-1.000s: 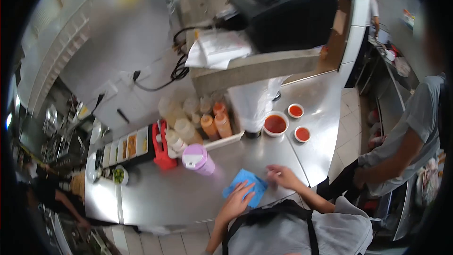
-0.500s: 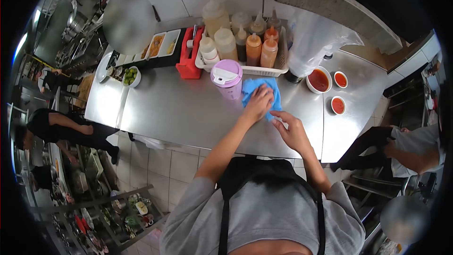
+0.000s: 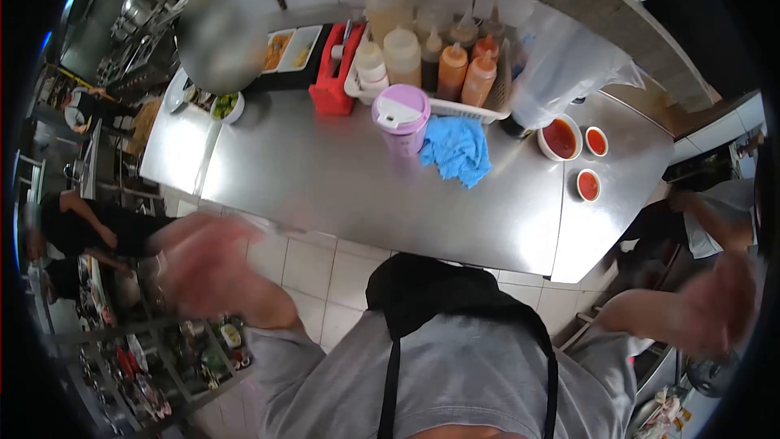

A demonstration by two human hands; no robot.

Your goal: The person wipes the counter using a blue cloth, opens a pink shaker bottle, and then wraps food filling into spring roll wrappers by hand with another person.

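Cloth first: the crumpled blue cleaning cloth [image 3: 457, 149] lies on the stainless-steel counter [image 3: 341, 187], clear of both hands, just beside the lavender lidded tumbler [image 3: 402, 118] and in front of the white plastic basket [image 3: 475, 114]. The left hand [image 3: 203, 264] is out to the person's left, off the counter's near edge, badly blurred; whether its fingers are spread or curled, I cannot tell. Over at the far right of the view, the right hand [image 3: 719, 305] is a smear too, and its grip cannot be read either. Squeeze bottles [image 3: 452, 71] stand packed in that basket, with a red caddy [image 3: 331, 85] to its left. Over to the right, a white bowl [image 3: 549, 154] of red sauce sits near two smaller sauce cups [image 3: 587, 198], and a clear plastic bag [image 3: 561, 73] bulges behind it!
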